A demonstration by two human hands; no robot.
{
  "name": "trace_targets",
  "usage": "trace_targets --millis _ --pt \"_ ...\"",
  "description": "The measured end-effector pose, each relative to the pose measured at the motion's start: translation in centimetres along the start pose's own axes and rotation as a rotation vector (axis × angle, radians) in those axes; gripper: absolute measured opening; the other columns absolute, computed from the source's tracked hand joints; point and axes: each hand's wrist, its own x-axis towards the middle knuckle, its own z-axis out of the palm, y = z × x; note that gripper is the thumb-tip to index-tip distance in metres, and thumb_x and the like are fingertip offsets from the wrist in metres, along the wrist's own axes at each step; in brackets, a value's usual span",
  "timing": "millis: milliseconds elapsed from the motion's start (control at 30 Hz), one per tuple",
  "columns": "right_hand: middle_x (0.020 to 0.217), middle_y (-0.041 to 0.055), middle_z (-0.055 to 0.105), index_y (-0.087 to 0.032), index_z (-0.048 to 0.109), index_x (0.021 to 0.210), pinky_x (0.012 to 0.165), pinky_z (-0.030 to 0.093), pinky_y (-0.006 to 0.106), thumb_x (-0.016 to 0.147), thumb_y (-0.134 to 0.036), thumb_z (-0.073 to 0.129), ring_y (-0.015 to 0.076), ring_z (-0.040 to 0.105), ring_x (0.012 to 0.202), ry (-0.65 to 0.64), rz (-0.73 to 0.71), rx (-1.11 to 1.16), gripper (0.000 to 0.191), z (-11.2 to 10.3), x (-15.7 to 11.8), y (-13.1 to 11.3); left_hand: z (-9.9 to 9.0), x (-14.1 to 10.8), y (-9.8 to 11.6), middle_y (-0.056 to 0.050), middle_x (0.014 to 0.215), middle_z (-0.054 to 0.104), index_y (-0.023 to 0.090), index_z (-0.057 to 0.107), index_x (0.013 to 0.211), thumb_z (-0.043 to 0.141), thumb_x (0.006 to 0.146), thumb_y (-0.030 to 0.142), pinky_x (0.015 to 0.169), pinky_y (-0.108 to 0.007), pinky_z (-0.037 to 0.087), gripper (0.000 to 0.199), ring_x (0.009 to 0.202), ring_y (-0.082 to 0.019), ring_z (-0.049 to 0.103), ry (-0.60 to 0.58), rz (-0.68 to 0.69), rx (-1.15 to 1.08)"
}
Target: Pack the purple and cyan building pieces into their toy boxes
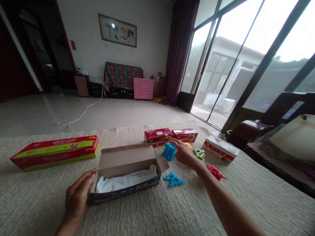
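Note:
My left hand (80,190) grips the left end of an open cardboard box (128,190) with a dark blue printed front. White cloth (126,183) lies inside it, and its lid is folded back. My right hand (183,152) reaches over the mat with its fingers stretched out, close beside a stack of blue plastic building pieces (169,151). Part of a yellow piece (188,145) shows behind that hand. Green pieces (199,154) and red pieces (215,172) lie to its right, partly behind my forearm. A blue piece (174,179) rests flat near the box's right end.
A long red and yellow-green box (59,152) lies on the left of the quilted mat (137,218). Two red boxes (158,136) stand behind the pieces, and a white and red box (220,149) is at the right. A white cable (85,111) crosses the floor.

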Motion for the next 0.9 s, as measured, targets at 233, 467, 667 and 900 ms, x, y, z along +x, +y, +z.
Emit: trace_targets --millis 233,467,667,900 --pt "0.14 0.0113 0.05 -0.021 0.05 0.131 0.098 0.04 0.046 0.07 0.0 0.042 0.0275 0.046 0.126 -0.154 0.016 -0.118 0.065 -0.1 2.0 1.1 0.2 -0.1 0.3 0.0 0.101 0.073 0.02 0.073 0.096 0.072 0.068 0.04 0.092 -0.025 0.046 0.034 0.108 -0.022 0.06 0.002 -0.004 0.013" --pt "0.127 0.0144 0.054 -0.019 0.05 0.128 0.092 0.045 0.044 0.068 -0.005 0.049 0.0271 0.056 0.111 -0.085 -0.033 -0.095 0.062 -1.2 1.9 1.3 0.4 -0.4 0.8 -0.003 0.098 0.073 0.017 0.074 0.095 0.069 0.07 0.039 0.083 -0.025 0.05 0.034 0.102 -0.022 0.063 0.002 0.05 0.07" --pt "0.122 0.0144 0.052 -0.019 0.047 0.13 0.087 0.049 0.043 0.074 -0.023 0.059 0.0282 0.055 0.107 0.139 -0.192 0.059 0.057 -2.8 1.2 -4.8 0.9 -0.7 1.5 -0.003 0.093 0.074 0.018 0.075 0.091 0.067 0.07 0.037 0.082 -0.023 0.048 0.029 0.095 -0.019 0.064 0.001 0.081 0.05" --pt "0.118 0.0114 0.058 -0.018 0.05 0.127 0.087 0.049 0.035 0.073 -0.024 0.064 0.0228 0.059 0.102 -0.154 -0.422 0.221 0.056 -0.2 1.3 -15.8 1.1 -0.6 1.5 -0.005 0.092 0.074 0.016 0.075 0.093 0.066 0.071 0.036 0.076 -0.024 0.049 0.031 0.087 -0.018 0.065 -0.041 0.04 0.035"
